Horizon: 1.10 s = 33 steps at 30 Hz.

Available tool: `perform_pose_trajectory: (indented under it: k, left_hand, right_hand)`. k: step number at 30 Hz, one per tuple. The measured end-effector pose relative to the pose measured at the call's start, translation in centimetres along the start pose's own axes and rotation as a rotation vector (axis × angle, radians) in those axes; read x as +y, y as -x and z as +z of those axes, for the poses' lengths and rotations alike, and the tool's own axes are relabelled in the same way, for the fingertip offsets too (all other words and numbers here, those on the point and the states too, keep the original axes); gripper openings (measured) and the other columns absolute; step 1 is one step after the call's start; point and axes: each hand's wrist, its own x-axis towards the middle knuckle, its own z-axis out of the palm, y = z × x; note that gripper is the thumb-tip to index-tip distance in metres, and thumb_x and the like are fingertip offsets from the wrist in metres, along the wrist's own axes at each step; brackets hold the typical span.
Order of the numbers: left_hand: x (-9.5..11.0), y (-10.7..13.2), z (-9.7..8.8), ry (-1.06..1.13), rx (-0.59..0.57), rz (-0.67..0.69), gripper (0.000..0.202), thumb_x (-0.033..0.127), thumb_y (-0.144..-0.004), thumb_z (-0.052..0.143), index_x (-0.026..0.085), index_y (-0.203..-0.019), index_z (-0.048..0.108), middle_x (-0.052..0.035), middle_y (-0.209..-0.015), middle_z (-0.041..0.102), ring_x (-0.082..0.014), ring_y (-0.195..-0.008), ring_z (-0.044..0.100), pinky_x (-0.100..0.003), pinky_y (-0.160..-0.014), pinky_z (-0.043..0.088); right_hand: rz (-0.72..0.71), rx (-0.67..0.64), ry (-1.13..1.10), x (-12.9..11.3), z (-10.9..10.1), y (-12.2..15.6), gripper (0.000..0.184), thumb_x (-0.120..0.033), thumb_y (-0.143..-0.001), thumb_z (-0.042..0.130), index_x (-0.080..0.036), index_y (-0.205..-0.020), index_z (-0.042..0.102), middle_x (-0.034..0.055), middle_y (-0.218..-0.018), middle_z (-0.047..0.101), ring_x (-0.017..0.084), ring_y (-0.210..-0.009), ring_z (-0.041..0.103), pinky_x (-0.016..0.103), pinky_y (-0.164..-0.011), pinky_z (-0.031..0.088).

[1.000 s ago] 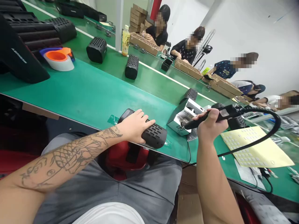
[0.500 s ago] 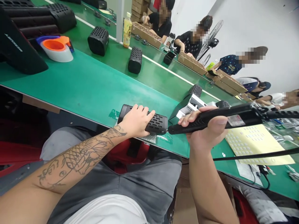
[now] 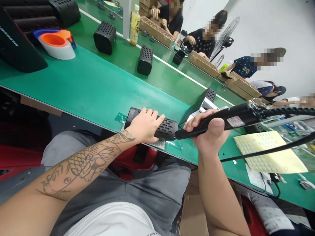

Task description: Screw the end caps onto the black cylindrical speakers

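Observation:
A black perforated casing lies on its side at the near edge of the green bench, on a taped-down clear sheet. My left hand is wrapped over its top and grips it. In my right hand is a black corded electric screwdriver, held almost level with the thumb along its near side. The screwdriver's tip meets the right end of the casing near its lower corner. Whether a screw sits under the tip is too small to make out.
Similar black casings stand along the green belt. An orange-and-white tape dispenser is at the left. A yellow sticker sheet lies at the right, under the cable. Behind, a drink bottle stands, and several people work at cardboard trays.
The screwdriver and my right hand have shifted slightly left, closing the gap so the tip now touches the casing's end. My left hand keeps its grip on the casing.

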Motion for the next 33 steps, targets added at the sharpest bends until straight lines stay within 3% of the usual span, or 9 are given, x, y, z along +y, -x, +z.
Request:
perform_pose_trajectory:
  k: [6,13,22,24,26,30,33]
  left_hand:
    - [0.2,0.0,-0.3,0.013,-0.010,0.002,0.100,0.053,-0.098,0.086,0.004,-0.181,0.059,-0.0330,-0.151,0.077,-0.0546,-0.138,0.071,-0.064,-0.120,0.047]
    - [0.3,-0.1,-0.7,0.015,-0.050,-0.017,0.104,0.056,-0.098,0.088,0.004,-0.183,0.057,-0.0331,-0.154,0.076,-0.0548,-0.141,0.070,-0.064,-0.123,0.046]
    - [0.2,-0.2,-0.6,0.043,-0.031,-0.026,0.104,0.056,-0.096,0.091,0.005,-0.181,0.060,-0.0326,-0.152,0.076,-0.0546,-0.139,0.070,-0.064,-0.124,0.045]
    - [0.4,-0.1,-0.7,0.038,-0.053,-0.046,0.106,0.057,-0.097,0.091,0.004,-0.182,0.058,-0.0327,-0.153,0.076,-0.0538,-0.139,0.071,-0.062,-0.124,0.046]
    - [0.7,0.1,-0.7,0.023,-0.079,-0.070,0.107,0.059,-0.099,0.089,0.005,-0.185,0.055,-0.0325,-0.155,0.076,-0.0525,-0.141,0.071,-0.061,-0.125,0.046]
    - [1.6,0.3,-1.0,-0.016,-0.117,-0.098,0.110,0.063,-0.104,0.086,0.004,-0.189,0.049,-0.0340,-0.161,0.074,-0.0521,-0.147,0.070,-0.060,-0.130,0.045]
    - [1.1,0.1,-2.0,0.014,-0.163,-0.113,0.112,0.072,-0.107,0.081,0.005,-0.190,0.049,-0.0323,-0.161,0.076,-0.0504,-0.149,0.072,-0.057,-0.130,0.049]
  right_hand:
    - [0.039,-0.071,0.002,0.5,-0.1,-0.3,0.064,-0.082,-0.085,0.101,-0.027,-0.087,0.069,-0.0070,-0.060,0.064,0.017,-0.043,0.061,0.033,-0.045,0.058]
    - [0.007,-0.112,-0.073,0.7,0.0,0.4,0.057,-0.073,-0.088,0.105,-0.025,-0.088,0.074,-0.0059,-0.063,0.069,0.016,-0.044,0.064,0.034,-0.048,0.064]
    - [0.010,-0.079,-0.063,0.7,0.1,0.7,0.060,-0.075,-0.087,0.105,-0.025,-0.087,0.073,-0.0056,-0.062,0.068,0.016,-0.044,0.064,0.033,-0.049,0.064]
    - [0.011,-0.018,-0.035,0.3,-0.3,0.4,0.061,-0.078,-0.087,0.102,-0.024,-0.087,0.073,-0.0051,-0.062,0.067,0.017,-0.045,0.065,0.033,-0.050,0.063]
    - [-0.029,0.125,0.032,0.1,-1.3,-0.5,0.060,-0.080,-0.094,0.094,-0.025,-0.089,0.073,-0.0057,-0.062,0.064,0.018,-0.045,0.065,0.034,-0.048,0.061]
    - [-0.193,0.497,0.364,1.1,-5.0,-3.9,0.043,-0.067,-0.105,0.084,-0.026,-0.094,0.074,-0.0054,-0.062,0.064,0.019,-0.049,0.066,0.033,-0.047,0.056]
    - [-0.238,0.614,0.544,3.0,-7.9,-5.8,0.043,-0.063,-0.103,0.085,-0.029,-0.085,0.065,-0.0043,-0.059,0.065,0.020,-0.049,0.066,0.033,-0.048,0.051]
